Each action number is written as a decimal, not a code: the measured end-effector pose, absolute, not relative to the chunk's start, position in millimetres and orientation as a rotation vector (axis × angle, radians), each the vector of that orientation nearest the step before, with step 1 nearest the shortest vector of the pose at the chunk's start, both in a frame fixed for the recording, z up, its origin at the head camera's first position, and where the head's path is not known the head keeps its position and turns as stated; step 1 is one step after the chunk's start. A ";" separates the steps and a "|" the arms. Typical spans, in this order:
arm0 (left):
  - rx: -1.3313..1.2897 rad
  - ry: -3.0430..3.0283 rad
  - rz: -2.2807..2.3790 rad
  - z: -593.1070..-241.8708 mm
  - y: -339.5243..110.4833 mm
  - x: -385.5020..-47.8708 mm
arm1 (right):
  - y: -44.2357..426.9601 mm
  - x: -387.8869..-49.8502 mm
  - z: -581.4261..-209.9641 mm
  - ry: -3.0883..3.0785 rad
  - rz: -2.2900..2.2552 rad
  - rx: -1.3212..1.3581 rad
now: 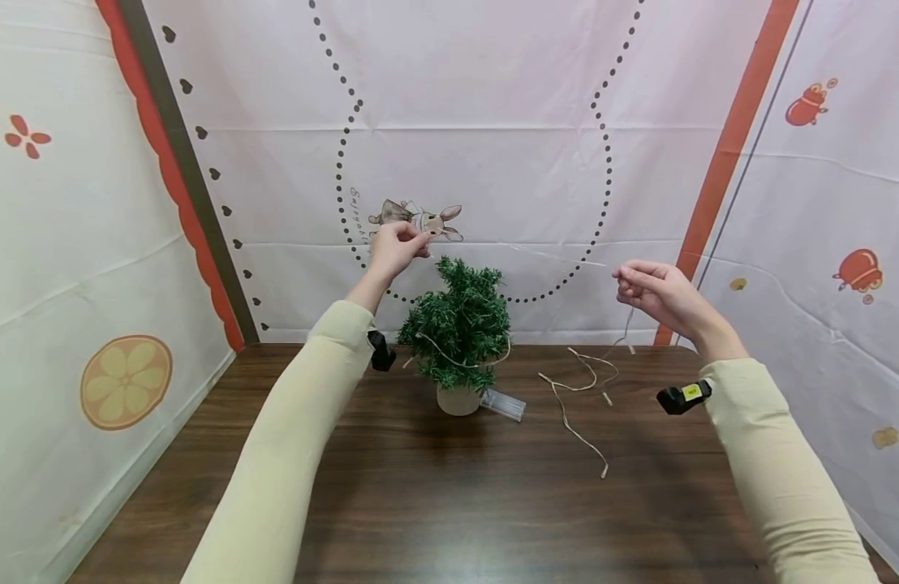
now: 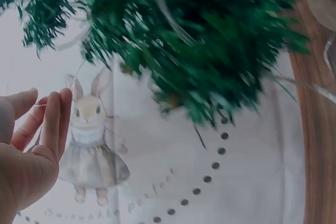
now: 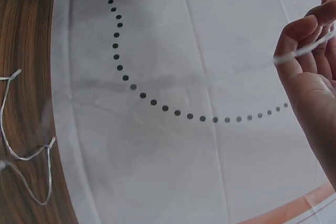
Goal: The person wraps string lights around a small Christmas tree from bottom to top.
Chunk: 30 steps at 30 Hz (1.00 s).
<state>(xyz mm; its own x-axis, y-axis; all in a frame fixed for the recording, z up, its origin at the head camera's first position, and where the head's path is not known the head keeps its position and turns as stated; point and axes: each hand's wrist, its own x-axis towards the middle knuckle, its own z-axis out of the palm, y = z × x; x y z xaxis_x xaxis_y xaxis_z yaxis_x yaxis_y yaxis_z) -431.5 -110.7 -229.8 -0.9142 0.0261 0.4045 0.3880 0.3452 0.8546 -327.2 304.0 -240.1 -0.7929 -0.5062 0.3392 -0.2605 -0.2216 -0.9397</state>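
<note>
A small green artificial tree [image 1: 460, 316] stands in a pale pot [image 1: 458, 401], with a strand of string lights [image 1: 449, 357] looped round its lower branches. Above and left of the treetop, my left hand [image 1: 398, 250] pinches the string-light wire between thumb and fingers; a bit of wire shows at the fingertips in the left wrist view. My right hand [image 1: 657, 294], off to the right in the air, grips the same wire. Between both hands the wire [image 1: 559, 258] runs thin and nearly straight behind the treetop. From the right hand a length hangs toward the table.
Loose string lights [image 1: 566, 389] lie tangled on the dark wooden table [image 1: 420, 503], right of the tree. A clear battery box [image 1: 504, 405] lies beside the pot. A printed cloth [image 1: 479, 162] with a rabbit figure hangs close behind, and cloth walls stand on both sides.
</note>
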 end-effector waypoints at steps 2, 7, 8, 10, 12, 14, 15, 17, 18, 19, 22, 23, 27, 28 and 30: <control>-0.371 -2.268 -1.653 -234.5 -116.3 -433.3 | 301.9 -326.7 -239.2 1.837 -2.135 -0.931; -0.395 -2.227 -1.832 -243.3 -131.3 -435.7 | 298.0 -325.1 -236.2 1.796 -2.141 -0.971; -0.404 -2.221 -1.853 -244.6 -134.2 -435.7 | 297.4 -324.8 -235.5 1.781 -2.145 -0.980; -0.419 -2.200 -1.888 -247.0 -139.6 -435.3 | 295.4 -324.0 -233.6 1.747 -2.157 -0.996; -0.446 -2.165 -1.922 -248.7 -144.1 -434.6 | 292.3 -323.1 -231.6 1.715 -2.173 -1.009; -0.474 -2.134 -1.947 -250.2 -147.8 -433.8 | 288.2 -321.6 -229.3 1.694 -2.187 -1.023; -0.488 -2.117 -1.961 -250.7 -149.5 -433.1 | 285.8 -320.6 -228.1 1.682 -2.193 -1.029; -0.515 -2.075 -2.001 -251.9 -152.5 -430.9 | 280.9 -318.7 -226.2 1.660 -2.202 -1.040; -0.529 -2.056 -2.020 -252.5 -153.9 -429.4 | 278.6 -317.6 -225.2 1.648 -2.205 -1.046; -0.544 -2.038 -2.039 -253.2 -155.2 -427.6 | 276.3 -316.5 -224.3 1.642 -2.206 -1.052; -0.594 -1.983 -2.098 -255.1 -158.9 -421.4 | 270.7 -313.9 -222.5 1.618 -2.207 -1.067; -0.619 -1.969 -2.113 -255.8 -160.0 -419.6 | 269.1 -313.1 -222.0 1.616 -2.204 -1.074; -0.720 -1.909 -2.155 -259.9 -164.9 -414.6 | 263.5 -309.8 -221.8 1.611 -2.172 -1.109; -0.737 -1.892 -2.164 -261.6 -166.4 -413.9 | 262.3 -309.0 -222.1 1.618 -2.158 -1.115; -0.763 -1.873 -2.171 -265.2 -169.7 -411.9 | 260.2 -306.9 -223.4 1.622 -2.128 -1.131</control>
<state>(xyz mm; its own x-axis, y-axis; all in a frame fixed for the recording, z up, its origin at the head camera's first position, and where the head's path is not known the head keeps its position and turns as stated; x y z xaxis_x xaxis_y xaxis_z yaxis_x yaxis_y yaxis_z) -411.9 -169.7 -265.2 -0.8535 0.1953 0.4831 0.4492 -0.1939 0.8721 -306.9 260.2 -223.4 -0.6734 -0.6002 0.4316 -0.2569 -0.3575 -0.8979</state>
